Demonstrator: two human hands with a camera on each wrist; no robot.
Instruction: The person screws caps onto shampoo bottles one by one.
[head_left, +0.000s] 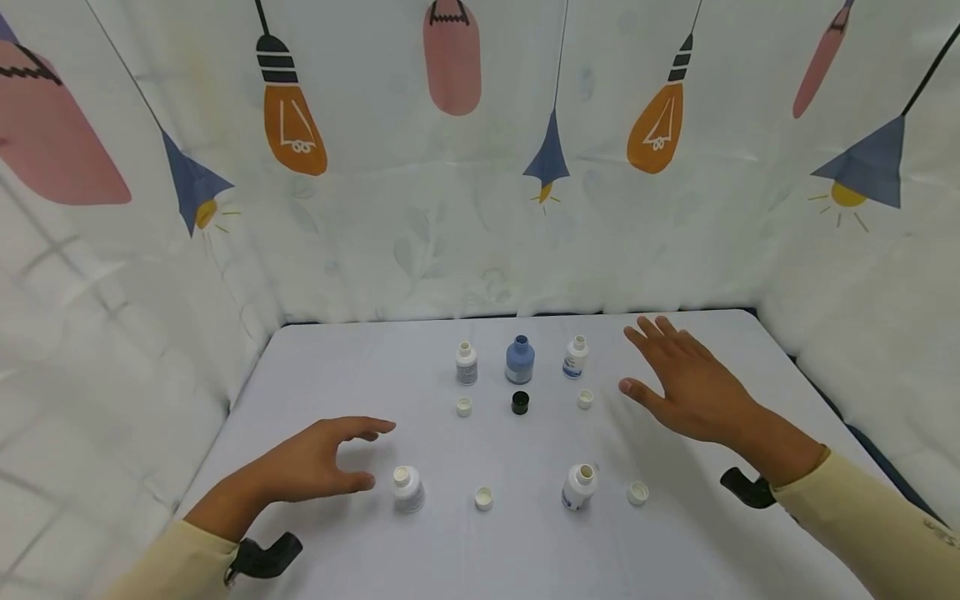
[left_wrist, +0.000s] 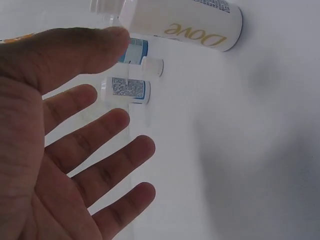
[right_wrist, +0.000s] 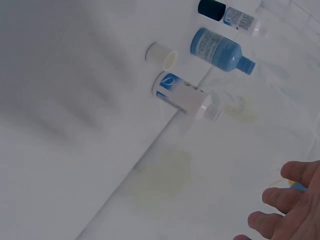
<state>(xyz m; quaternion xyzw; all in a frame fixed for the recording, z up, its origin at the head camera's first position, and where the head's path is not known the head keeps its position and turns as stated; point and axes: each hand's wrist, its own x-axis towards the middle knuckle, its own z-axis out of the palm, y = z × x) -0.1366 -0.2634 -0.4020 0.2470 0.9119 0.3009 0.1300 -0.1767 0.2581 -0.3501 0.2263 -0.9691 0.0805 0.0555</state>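
In the head view, five bottles stand upright on the white-covered counter (head_left: 330,367), and five loose caps lie among them — none appears to sit on a neck, so uncapping looks done and every cap remains off. The back row holds a small white plastic bottle (head_left: 467,368), a rounded blue plastic bottle (head_left: 520,363) and a white bottle with a blue-marked label (head_left: 574,360); just in front lie a round white cap (head_left: 464,407), a short black cap (head_left: 520,403) and another white cap (head_left: 585,400), between that row and the nearer bottles. Nearer stand a plain-looking white bottle (head_left: 409,493) and a white bottle with dark print (head_left: 577,493), each with a small white lid, the left one (head_left: 483,499) and the right one (head_left: 637,493), to its right. Behind hangs a white cloth printed with orange bulbs (head_left: 296,125). Both hands are released: the left hand (head_left: 315,458) is beside the plain-looking bottle, the right hand (head_left: 693,387) well apart from the caps. The left wrist view shows spread fingers near a bottle lettered "Dove" in gold (left_wrist: 200,27). The right wrist view shows uncapped necks and only fingertips, holding nothing visible.
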